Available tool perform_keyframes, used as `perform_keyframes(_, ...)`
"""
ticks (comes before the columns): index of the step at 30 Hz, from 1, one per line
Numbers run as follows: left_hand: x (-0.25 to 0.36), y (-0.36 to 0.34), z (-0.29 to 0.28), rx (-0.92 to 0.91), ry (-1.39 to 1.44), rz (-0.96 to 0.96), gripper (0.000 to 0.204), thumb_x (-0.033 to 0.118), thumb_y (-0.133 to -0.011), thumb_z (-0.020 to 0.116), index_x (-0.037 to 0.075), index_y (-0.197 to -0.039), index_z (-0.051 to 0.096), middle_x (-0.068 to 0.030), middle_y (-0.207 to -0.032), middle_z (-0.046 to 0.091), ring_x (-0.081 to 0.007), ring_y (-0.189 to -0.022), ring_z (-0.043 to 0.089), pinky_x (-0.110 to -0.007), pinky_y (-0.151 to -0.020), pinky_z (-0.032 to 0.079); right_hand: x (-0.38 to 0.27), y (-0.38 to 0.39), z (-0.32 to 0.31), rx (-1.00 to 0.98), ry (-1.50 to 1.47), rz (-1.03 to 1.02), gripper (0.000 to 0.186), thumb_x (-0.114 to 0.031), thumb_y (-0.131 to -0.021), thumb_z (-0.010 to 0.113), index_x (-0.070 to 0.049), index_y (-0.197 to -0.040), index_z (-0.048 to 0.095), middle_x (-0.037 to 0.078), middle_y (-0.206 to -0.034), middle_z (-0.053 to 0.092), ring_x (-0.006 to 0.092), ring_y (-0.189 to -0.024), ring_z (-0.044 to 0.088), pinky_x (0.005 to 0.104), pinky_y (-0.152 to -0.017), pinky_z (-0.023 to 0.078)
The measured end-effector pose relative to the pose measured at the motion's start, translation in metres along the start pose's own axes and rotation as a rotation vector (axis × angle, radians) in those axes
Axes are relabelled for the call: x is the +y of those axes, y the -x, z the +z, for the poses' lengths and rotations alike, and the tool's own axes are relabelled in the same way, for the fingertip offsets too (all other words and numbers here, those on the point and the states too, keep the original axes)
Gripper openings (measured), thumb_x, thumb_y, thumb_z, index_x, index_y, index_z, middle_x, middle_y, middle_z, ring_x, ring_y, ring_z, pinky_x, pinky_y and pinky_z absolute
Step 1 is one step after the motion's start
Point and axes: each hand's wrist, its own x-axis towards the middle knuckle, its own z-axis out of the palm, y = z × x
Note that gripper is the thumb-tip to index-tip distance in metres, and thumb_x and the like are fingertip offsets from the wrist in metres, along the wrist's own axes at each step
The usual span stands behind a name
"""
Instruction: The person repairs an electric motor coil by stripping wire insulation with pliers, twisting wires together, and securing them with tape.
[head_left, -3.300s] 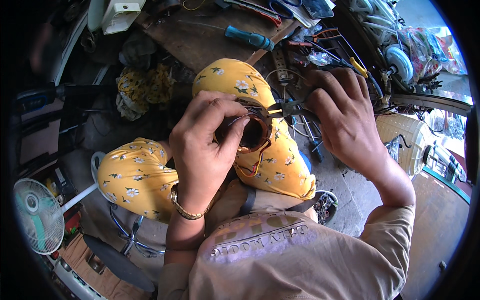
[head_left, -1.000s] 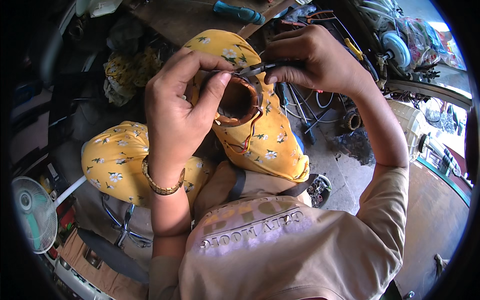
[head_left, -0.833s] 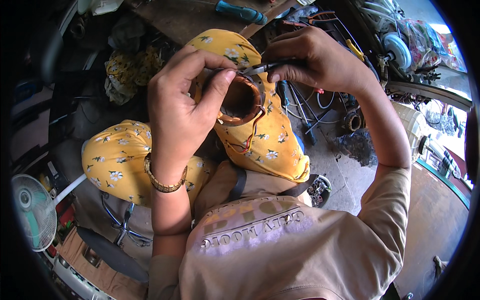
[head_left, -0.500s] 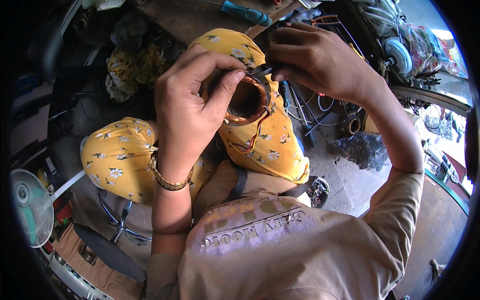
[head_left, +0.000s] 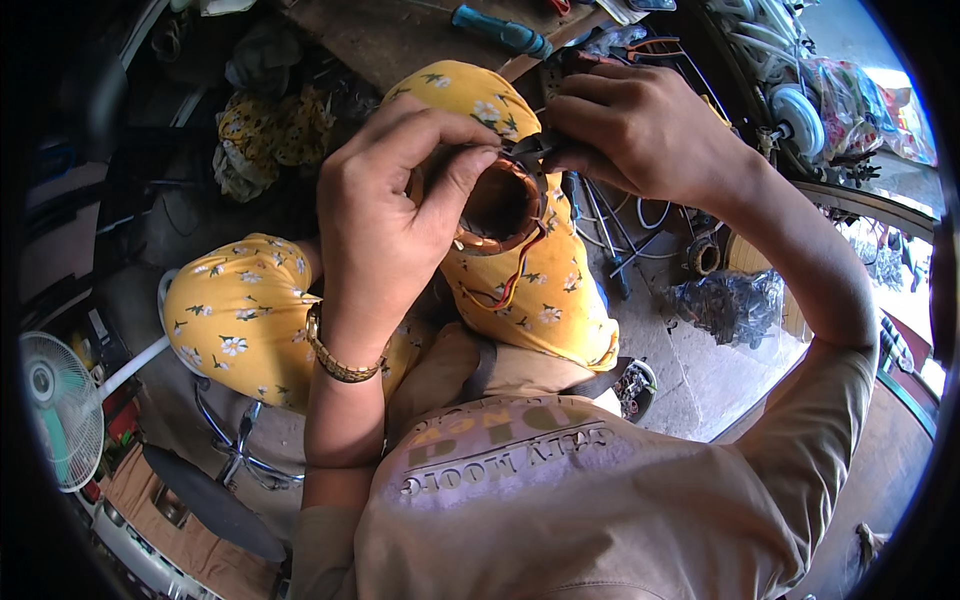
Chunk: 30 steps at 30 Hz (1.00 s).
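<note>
A ring-shaped motor stator [head_left: 531, 208] with copper windings and coloured wires [head_left: 510, 288] rests over my right leg in yellow floral trousers [head_left: 555, 310]. My left hand [head_left: 400, 215] grips its upper left rim, thumb and forefinger pinched at the top. Curled round dark pliers [head_left: 530, 148], my right hand [head_left: 650, 135] holds their jaws against the stator's upper rim, close to my left fingertips. Exactly what the jaws bite on is too small to make out.
Ahead is a wooden board [head_left: 380, 35] with a blue-handled tool [head_left: 500, 30]. Several tools [head_left: 615, 250] lie on the floor. A white fan [head_left: 55, 400] stands left, a bowl of scraps [head_left: 635, 390] by my right hip, shelved clutter [head_left: 795, 120] at right.
Both hands and the stator have shifted right, the right hand and forearm most, also slightly downward since a second ago. The pliers have stayed at the upper rim.
</note>
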Motion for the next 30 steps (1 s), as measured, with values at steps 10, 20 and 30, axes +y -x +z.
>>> perform_keyframes(10,0.003,0.002,-0.006,-0.085,-0.055,-0.064,0.006,0.003,-0.089,0.072,-0.002,-0.091,0.07,-0.0051,-0.088,0.066,-0.0111,-0.081,0.063,-0.023,-0.071,0.048,0.014,-0.002,0.004,-0.062,-0.225,-0.041,0.028,-0.032,-0.089,0.069,-0.005,-0.094,0.063,0.014,-0.085,0.066,0.0352,-0.08,0.068,0.0456,-0.067,0.055)
perform_keyframes(20,-0.001,0.002,0.002,0.013,0.03,-0.053,0.008,0.004,-0.085,0.075,-0.001,-0.085,0.068,-0.0088,-0.08,0.066,-0.022,-0.072,0.066,-0.03,-0.066,0.05,-0.002,-0.001,-0.007,-0.009,0.03,-0.055,0.024,-0.014,-0.085,0.066,-0.008,-0.108,0.065,0.011,-0.105,0.066,0.0294,-0.096,0.068,0.0385,-0.078,0.059)
perform_keyframes(30,0.004,0.001,0.001,0.028,-0.077,0.02,0.008,0.003,-0.083,0.075,0.001,-0.084,0.068,-0.0091,-0.08,0.065,-0.0242,-0.069,0.066,-0.032,-0.063,0.05,-0.022,0.003,-0.013,-0.006,0.12,0.04,0.042,-0.019,-0.084,0.072,-0.011,-0.125,0.066,0.006,-0.097,0.062,0.0228,-0.094,0.063,0.0339,-0.07,0.059)
